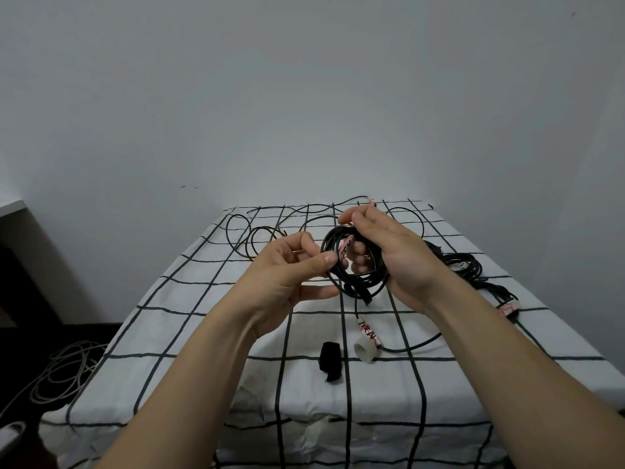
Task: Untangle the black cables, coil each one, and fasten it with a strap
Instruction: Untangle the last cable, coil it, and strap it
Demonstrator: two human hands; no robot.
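A black cable coil [338,243] is held above the table between both hands. My right hand [389,252] grips its right side, fingers through the loops. My left hand [297,265] pinches its left side with thumb and fingers. A black strap [363,294] hangs from the coil's bottom, and a labelled cable end [368,330] dangles below it. Loose black cable [260,231] lies spread over the far left of the table. Another coiled black cable [466,265] lies at the right. A spare black strap [331,360] lies on the cloth near me.
The table carries a white cloth with a black grid [203,316]. A roll of clear tape [364,350] stands beside the spare strap. A tagged plug [507,308] lies at the right edge. Grey cables [64,370] are heaped on the floor at the left.
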